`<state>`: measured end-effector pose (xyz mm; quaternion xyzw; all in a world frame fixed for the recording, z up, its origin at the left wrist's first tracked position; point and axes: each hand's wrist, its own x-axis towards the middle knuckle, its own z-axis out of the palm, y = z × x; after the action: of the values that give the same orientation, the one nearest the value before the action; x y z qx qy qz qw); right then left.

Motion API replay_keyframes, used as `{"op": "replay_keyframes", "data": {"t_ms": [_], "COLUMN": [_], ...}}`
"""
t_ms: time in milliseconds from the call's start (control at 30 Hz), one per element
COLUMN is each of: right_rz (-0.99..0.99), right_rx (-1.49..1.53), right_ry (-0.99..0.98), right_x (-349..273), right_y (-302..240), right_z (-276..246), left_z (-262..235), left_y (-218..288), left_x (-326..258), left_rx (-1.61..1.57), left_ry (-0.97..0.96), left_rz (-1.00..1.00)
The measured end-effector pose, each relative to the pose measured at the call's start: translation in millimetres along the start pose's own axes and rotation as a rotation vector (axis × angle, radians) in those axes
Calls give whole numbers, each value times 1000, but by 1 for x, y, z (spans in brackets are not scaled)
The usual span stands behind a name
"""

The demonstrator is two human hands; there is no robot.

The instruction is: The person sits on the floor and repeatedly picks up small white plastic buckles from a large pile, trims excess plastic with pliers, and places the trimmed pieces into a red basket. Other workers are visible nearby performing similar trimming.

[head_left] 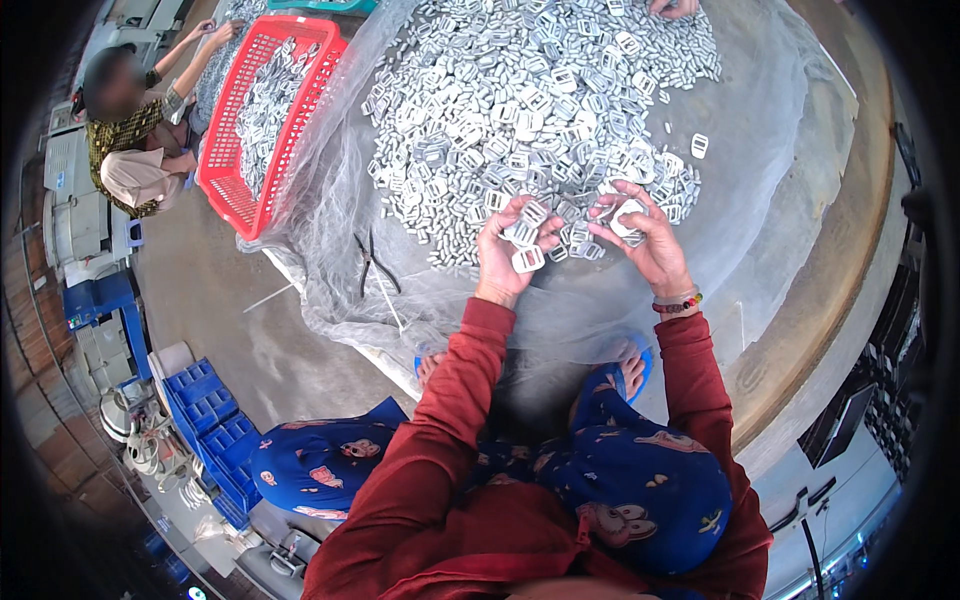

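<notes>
My left hand [507, 252] is closed around a few silver metal strap buckles [527, 258], flat frames with slots, at the near edge of a big heap. A little to its right, my right hand [644, 237] grips more of these pale buckles [629, 218] between thumb and fingers. Between and beyond both hands spreads the heap of loose metal buckles [500, 110], mixed with small rounded silver pieces. One single buckle [699, 146] lies apart on the right of the heap. My fingers partly cover what each hand holds.
A translucent plastic sheet [345, 295] lies under the heap. Black-handled pliers [366, 268] rest on it at the left. Beyond stands a red basket [213, 180] with buckles inside. Another person [130, 140] sits at the far left. Blue trays [215, 430] stand at the lower left.
</notes>
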<state>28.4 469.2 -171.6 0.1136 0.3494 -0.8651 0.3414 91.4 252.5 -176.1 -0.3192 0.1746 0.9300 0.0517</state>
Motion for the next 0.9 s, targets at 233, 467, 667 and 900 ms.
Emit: {"op": "replay_keyframes", "data": {"t_ms": [233,467,667,900], "right_rz": [-343,-875,-593,-245], "right_rx": [-1113,-1581,-1492,-1925], "right_ry": [-2,-96,119,362], "right_x": [-15,-36,-30,-15], "right_y": [4,-17,-33,2], "right_z": [63,120,81,45], "left_z": [-1,29,65,48], "left_y": [-56,6,251,210], "left_x": [-12,7,17,6], "left_rx": [-325,-705,30,693], "left_ry": [138,6,-455,44], "left_rz": [-216,-153,876,734]}}
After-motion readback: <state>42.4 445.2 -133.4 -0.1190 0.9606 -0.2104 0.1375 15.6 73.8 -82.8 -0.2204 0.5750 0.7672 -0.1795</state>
